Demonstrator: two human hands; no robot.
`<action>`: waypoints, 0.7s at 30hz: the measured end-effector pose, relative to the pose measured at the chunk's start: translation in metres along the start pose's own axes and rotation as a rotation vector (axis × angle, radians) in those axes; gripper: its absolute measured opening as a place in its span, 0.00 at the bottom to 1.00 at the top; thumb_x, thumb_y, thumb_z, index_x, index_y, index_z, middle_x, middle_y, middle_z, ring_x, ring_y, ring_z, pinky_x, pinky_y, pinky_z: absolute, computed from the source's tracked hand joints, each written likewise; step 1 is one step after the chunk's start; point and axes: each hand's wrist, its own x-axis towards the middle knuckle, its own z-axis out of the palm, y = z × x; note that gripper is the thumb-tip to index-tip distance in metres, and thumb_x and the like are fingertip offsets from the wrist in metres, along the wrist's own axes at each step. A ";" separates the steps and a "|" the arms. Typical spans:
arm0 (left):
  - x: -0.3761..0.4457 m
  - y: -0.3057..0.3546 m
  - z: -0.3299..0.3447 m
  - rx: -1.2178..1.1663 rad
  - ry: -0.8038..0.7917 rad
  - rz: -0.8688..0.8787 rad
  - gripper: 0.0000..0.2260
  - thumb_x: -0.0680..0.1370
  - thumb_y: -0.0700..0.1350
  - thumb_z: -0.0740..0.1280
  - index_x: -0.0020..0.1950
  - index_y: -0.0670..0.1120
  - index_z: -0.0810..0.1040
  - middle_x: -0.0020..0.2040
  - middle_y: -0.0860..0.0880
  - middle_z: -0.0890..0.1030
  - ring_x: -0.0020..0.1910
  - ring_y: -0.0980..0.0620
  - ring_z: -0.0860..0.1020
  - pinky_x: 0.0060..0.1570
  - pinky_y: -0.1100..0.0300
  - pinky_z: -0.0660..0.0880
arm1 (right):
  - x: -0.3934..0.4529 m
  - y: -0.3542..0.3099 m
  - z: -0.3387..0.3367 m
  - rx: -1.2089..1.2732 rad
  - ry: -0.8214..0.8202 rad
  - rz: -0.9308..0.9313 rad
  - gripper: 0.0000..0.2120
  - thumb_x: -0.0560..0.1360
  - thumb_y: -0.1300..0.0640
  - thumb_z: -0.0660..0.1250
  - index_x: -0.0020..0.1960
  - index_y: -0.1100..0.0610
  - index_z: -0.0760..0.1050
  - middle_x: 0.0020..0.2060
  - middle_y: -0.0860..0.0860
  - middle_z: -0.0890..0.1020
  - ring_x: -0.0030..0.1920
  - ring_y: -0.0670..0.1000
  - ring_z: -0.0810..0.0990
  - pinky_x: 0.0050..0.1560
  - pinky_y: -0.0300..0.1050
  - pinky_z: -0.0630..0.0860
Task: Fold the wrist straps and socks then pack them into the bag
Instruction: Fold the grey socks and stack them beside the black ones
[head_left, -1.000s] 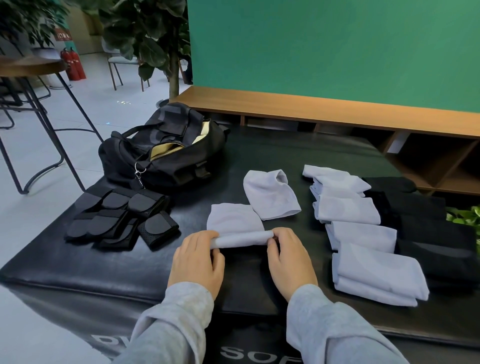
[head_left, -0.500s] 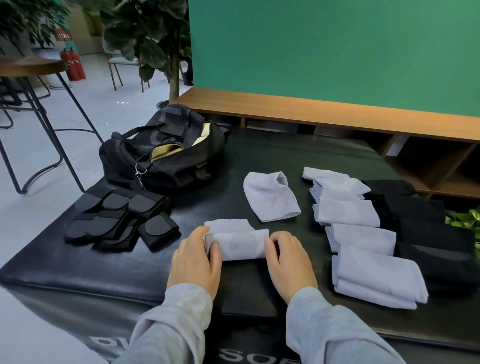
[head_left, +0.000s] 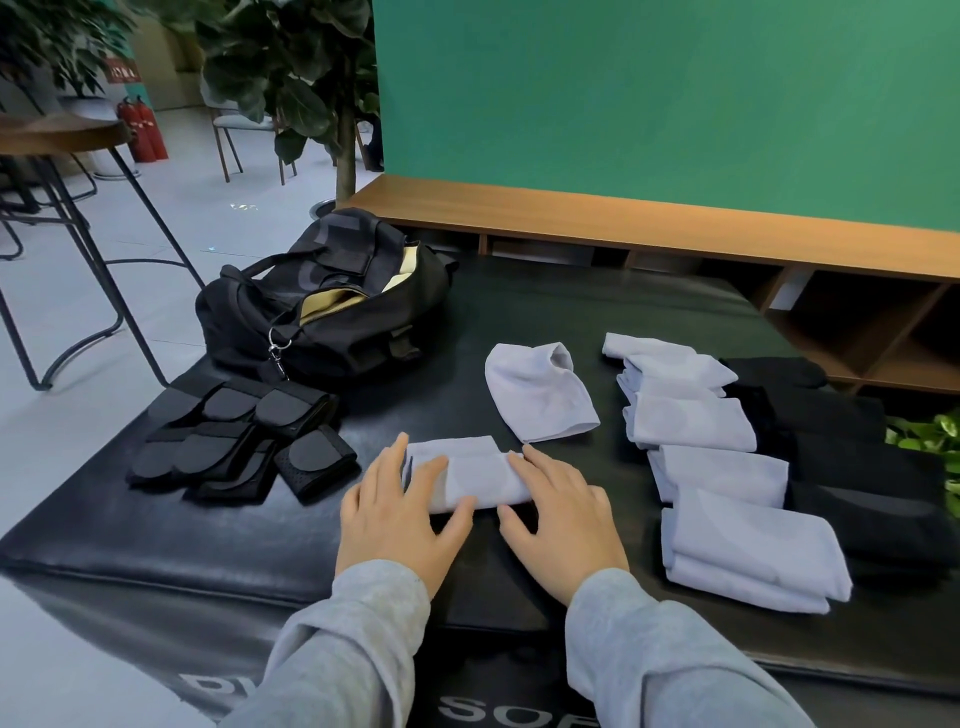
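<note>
step: flattening folded sock (head_left: 470, 478) at table centre | left hand (head_left: 400, 514) and right hand (head_left: 561, 519): fingers spread flat, pressing its ends, gripping nothing, likely setting the crease | bag (head_left: 332, 312) unzipped at 11 o'clock | wrist straps (head_left: 244, 441) at 9 o'clock

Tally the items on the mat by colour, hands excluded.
Light blue sock bundles: 6, five folded, one unfolded
Black sock pile: 1, separate pieces can't be told apart
Black wrist strap pile: 1, same
Black bag: 1
Total: 9
</note>
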 end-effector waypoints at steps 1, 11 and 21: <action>-0.001 0.000 0.000 0.007 -0.011 0.021 0.27 0.69 0.66 0.51 0.62 0.56 0.74 0.72 0.51 0.65 0.68 0.50 0.67 0.63 0.51 0.63 | 0.000 0.000 0.000 0.000 -0.001 -0.008 0.25 0.77 0.46 0.57 0.73 0.41 0.58 0.73 0.36 0.57 0.72 0.39 0.54 0.67 0.40 0.52; -0.011 0.002 -0.010 -0.144 -0.188 0.068 0.25 0.74 0.51 0.62 0.71 0.57 0.61 0.74 0.59 0.54 0.64 0.53 0.68 0.62 0.61 0.65 | -0.018 -0.001 -0.003 0.076 0.032 -0.053 0.14 0.72 0.53 0.61 0.57 0.47 0.68 0.54 0.38 0.70 0.59 0.42 0.66 0.59 0.33 0.54; -0.032 0.004 -0.014 -0.321 -0.246 0.139 0.25 0.74 0.61 0.55 0.68 0.51 0.69 0.68 0.57 0.65 0.61 0.53 0.72 0.59 0.62 0.67 | -0.046 0.000 -0.021 0.349 -0.099 0.137 0.22 0.75 0.51 0.66 0.66 0.52 0.64 0.60 0.45 0.70 0.63 0.46 0.65 0.61 0.35 0.62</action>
